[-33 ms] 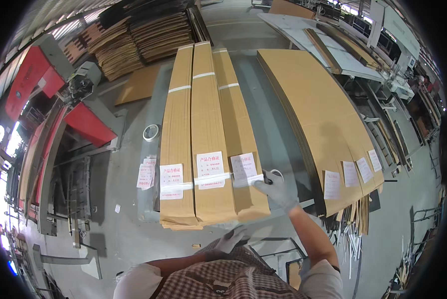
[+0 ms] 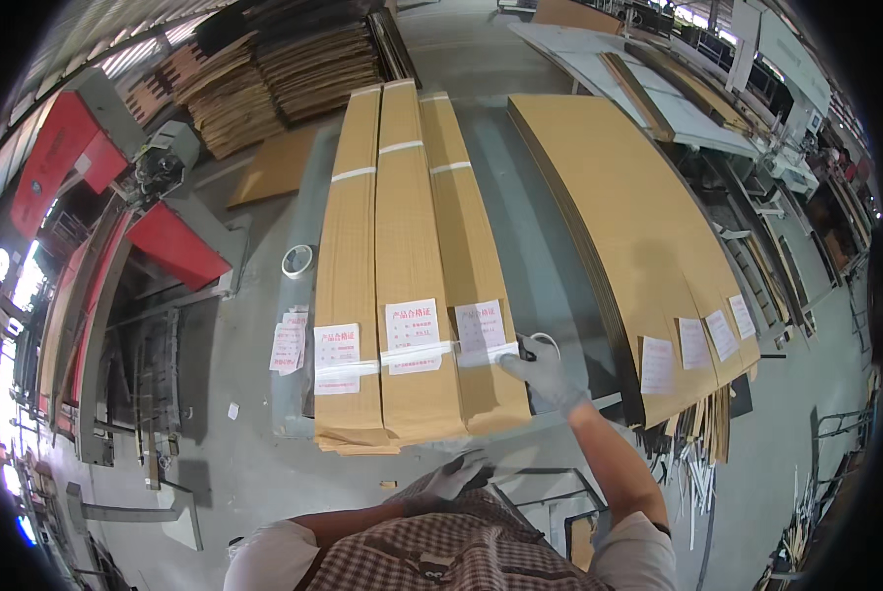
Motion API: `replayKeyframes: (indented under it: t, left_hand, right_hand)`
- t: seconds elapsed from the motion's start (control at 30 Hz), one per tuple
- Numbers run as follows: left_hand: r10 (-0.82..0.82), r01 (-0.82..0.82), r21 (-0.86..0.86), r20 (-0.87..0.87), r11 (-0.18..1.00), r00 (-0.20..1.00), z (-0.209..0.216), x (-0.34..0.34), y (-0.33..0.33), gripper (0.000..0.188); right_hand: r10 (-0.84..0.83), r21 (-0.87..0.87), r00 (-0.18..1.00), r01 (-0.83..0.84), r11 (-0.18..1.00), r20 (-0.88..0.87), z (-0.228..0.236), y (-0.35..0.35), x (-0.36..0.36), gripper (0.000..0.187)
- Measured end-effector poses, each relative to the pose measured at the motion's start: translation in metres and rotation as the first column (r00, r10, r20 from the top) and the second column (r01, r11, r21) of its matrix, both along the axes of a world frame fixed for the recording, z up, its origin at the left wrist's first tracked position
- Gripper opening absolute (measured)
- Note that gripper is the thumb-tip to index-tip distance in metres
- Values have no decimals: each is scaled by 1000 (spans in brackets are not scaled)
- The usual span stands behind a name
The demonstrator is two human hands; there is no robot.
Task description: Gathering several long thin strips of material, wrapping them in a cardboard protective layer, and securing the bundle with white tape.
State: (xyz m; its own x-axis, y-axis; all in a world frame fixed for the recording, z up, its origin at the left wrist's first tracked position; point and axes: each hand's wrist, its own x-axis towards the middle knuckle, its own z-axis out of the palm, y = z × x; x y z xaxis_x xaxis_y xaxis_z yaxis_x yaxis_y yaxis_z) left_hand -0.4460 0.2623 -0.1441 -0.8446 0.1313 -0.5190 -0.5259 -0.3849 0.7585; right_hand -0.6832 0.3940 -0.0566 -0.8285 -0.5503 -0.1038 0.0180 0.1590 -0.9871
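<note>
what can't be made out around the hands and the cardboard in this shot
All in the head view:
Right hand: palm side, and whether it grips the white ring, hidden by the back of the hand.
Left hand: exact finger positions, blurred and dark.
Cardboard bundles: undersides, hidden by their own tops.
Paper labels: finest print, too small.
Checked apron: the rest, cut off by the lower edge.

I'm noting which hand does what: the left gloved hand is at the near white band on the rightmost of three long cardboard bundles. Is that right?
Not quite: it is the right gloved hand, not the left, at the near white band on the rightmost cardboard bundle of the three. The head view shows this.
</note>
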Motion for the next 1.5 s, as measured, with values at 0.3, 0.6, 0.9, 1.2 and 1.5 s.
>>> replayKeyframes:
  t: [0.3,0.6,0.9,1.2,1.5]
  left_hand:
    - [-134,136,143,-28,980,991,14,-71,66,45]
    - [-1,36,142,-240,989,971,19,-202,212,91]
    - [338,-337,-56,15,940,941,23,-234,250,108]
    - [374,-371,-54,46,927,926,-2,-236,241,77]
    - [255,-261,148,59,954,965,55,-123,307,51]
  right_hand:
    - [-88,414,909,270,869,-408,20,145,105,45]
    - [-501,756,829,157,636,249,-66,441,247,65]
    - [223,836,963,-246,491,152,-32,458,145,50]
    - [223,363,381,346,865,-897,23,299,-75,28]
    - [179,343,367,449,825,-913,-30,301,-96,35]
